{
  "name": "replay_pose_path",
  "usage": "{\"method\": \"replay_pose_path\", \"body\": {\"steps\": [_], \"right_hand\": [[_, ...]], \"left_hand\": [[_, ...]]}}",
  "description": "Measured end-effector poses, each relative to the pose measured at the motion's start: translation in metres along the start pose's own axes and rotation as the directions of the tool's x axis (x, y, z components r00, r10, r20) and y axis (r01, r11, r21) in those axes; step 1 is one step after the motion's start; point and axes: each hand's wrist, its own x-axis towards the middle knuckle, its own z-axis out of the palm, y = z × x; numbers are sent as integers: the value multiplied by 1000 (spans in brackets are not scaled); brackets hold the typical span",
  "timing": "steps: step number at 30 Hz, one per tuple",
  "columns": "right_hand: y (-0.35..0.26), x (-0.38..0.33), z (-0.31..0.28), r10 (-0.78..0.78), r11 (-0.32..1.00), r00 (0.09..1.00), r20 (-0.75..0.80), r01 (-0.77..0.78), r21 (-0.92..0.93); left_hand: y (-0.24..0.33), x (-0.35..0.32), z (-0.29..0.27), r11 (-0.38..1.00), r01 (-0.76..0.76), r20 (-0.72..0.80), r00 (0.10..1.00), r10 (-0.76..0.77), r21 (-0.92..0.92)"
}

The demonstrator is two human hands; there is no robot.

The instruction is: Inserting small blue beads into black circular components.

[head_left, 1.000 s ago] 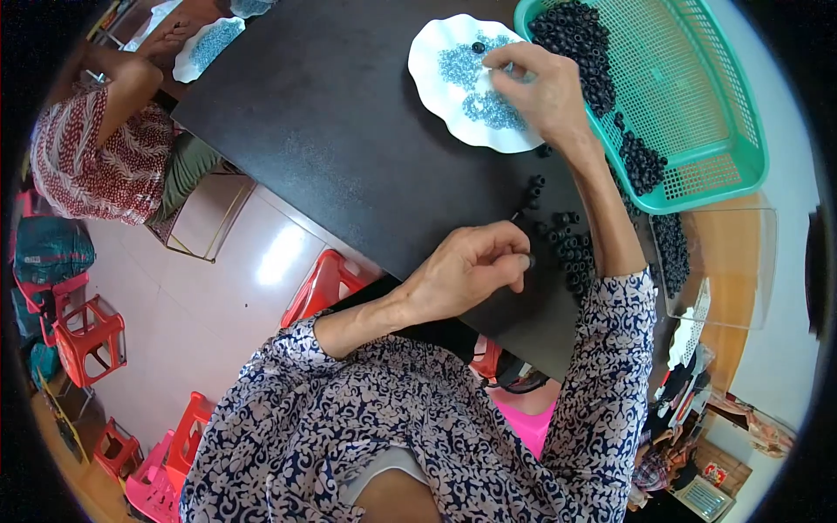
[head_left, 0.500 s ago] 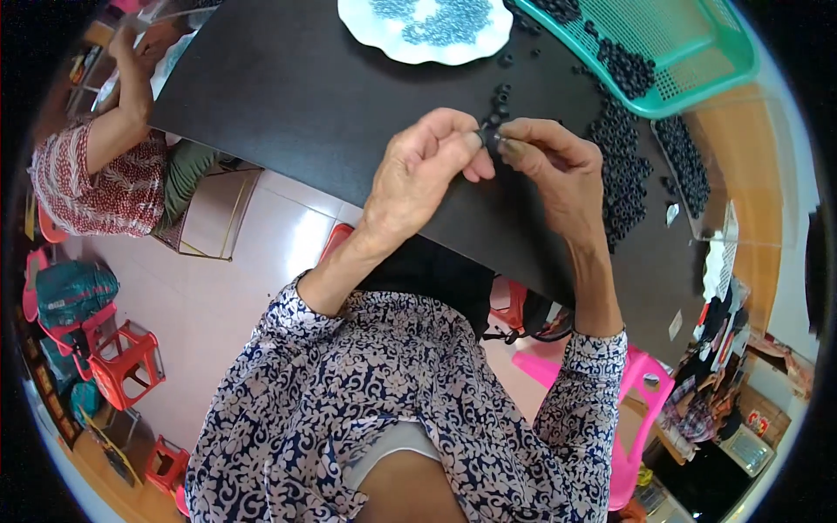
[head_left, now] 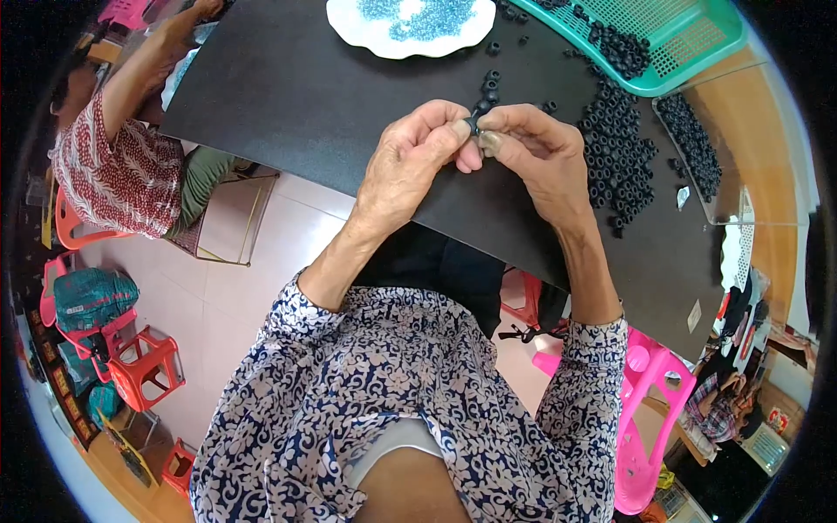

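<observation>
My left hand (head_left: pixel 414 166) and my right hand (head_left: pixel 534 157) meet fingertip to fingertip over the black table (head_left: pixel 305 96). Between them they pinch a small black ring (head_left: pixel 476 124). A heap of the same black rings (head_left: pixel 617 148) lies just right of my right hand. A white scalloped plate (head_left: pixel 410 26) with small blue pieces sits at the far edge. A green mesh basket (head_left: pixel 671 39) holding more black rings stands at the far right.
Another person in a red patterned top (head_left: pixel 122 166) sits at the table's left side. A clear plastic tray (head_left: pixel 697 148) with rings lies at the right. Red plastic stools (head_left: pixel 144 366) stand on the floor at left, a pink one (head_left: pixel 649 410) at right.
My right hand came back from the white plate and joined my left hand. Both now hold a ring together, nearer to me. The view has tilted down.
</observation>
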Motion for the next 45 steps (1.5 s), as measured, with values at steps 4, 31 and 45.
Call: {"method": "replay_pose_path", "body": {"steps": [4,31,45], "right_hand": [[0,0,0,-35,999,999,-2,35,-30],[-13,43,-48,-211,847,954,-214,69,-527],[10,139,-131,-194,212,943,271,310,-927]], "left_hand": [[3,-1,1,998,30,27,999,-31,57],[8,12,8,991,65,30,997,-69,120],[9,22,14,978,117,35,992,-124,172]]}}
